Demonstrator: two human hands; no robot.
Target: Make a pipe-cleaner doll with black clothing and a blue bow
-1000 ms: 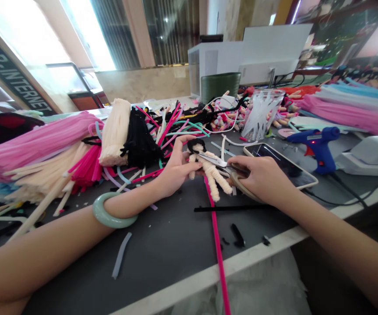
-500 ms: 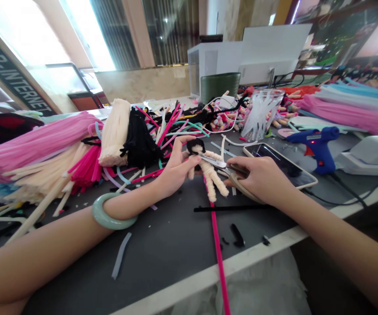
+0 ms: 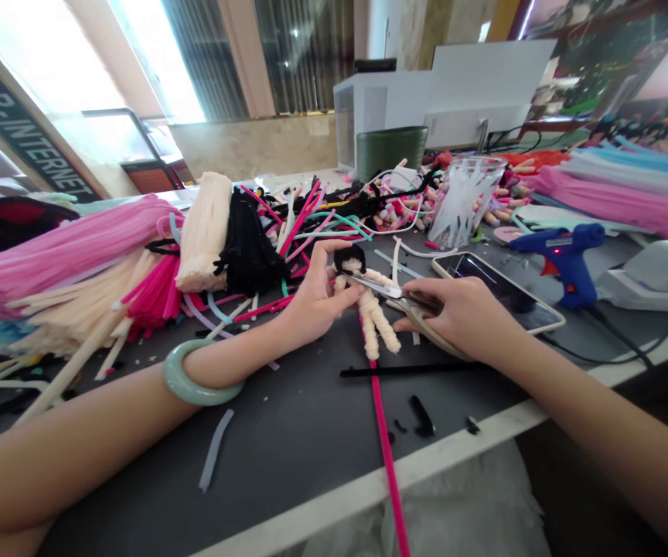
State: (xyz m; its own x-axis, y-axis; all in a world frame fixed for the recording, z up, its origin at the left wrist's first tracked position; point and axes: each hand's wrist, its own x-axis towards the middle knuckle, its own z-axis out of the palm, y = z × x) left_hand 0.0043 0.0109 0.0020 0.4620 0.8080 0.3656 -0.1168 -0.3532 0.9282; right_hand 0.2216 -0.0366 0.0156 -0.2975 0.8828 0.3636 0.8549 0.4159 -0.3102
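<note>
A small cream pipe-cleaner doll (image 3: 376,313) with black hair is pinched between the thumb and fingers of my left hand (image 3: 315,302), above the grey table. My right hand (image 3: 461,313) is closed round the handles of a pair of scissors (image 3: 385,290). The blades reach left across the doll's upper body, their tips close to its neck and my left thumb. Whether they touch the doll I cannot tell. A long hot-pink pipe cleaner (image 3: 384,441) runs from the doll's legs down past the table edge. Under the legs lies a black strip (image 3: 403,371).
Bundles of pink (image 3: 67,240), cream (image 3: 203,232) and black pipe cleaners (image 3: 251,247) fill the left. To the right are a phone (image 3: 499,290), a blue glue gun (image 3: 569,259) with its cord, and a jar of translucent glue sticks (image 3: 466,201). Black scraps (image 3: 422,415) lie near the front edge.
The doll has turned slightly, its legs shifting a little left and its head a little right. Both hands keep their grip, and the scissors stay at nearly the same spot.
</note>
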